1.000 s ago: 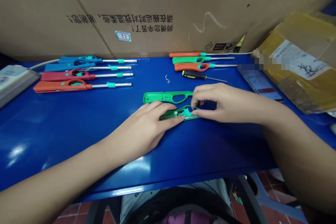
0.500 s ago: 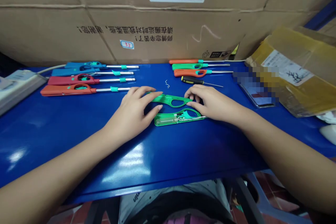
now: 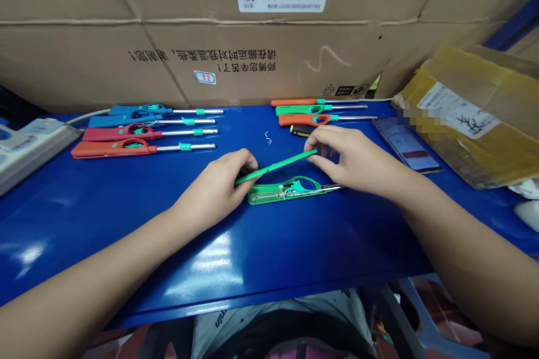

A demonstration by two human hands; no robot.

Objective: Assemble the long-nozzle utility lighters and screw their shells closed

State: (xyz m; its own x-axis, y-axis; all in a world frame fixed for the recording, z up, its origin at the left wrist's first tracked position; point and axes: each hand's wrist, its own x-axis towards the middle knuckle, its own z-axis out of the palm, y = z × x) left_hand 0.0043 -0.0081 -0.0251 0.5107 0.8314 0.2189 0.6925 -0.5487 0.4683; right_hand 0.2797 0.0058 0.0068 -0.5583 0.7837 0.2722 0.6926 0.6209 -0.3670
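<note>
A green lighter casing half (image 3: 281, 164) is held edge-on above the table. My left hand (image 3: 223, 180) pinches its left end, and the fingertips of my right hand (image 3: 337, 152) grip its right end. Just below lies the other half of the green lighter (image 3: 269, 194), its inside facing up. In it show a clear fuel tank, a teal trigger (image 3: 300, 186) and thin wires, with a metal tube (image 3: 332, 187) pointing right. Several tiny screws (image 3: 268, 138) rest on the blue table behind the casing. A black and yellow screwdriver (image 3: 300, 130) is partly hidden by my right hand.
Several blue, red and orange lighters (image 3: 118, 148) lie in a row at left, beside a white power strip (image 3: 36, 143). More lighters (image 3: 303, 119) sit at back right. A phone (image 3: 410, 148) and a taped carton (image 3: 467, 118) stand right; a large cardboard box (image 3: 210, 39) walls the back.
Both hands have lifted the loose green casing half off the table and turned it on edge. Its left end has come toward me. The other half stays in place.
</note>
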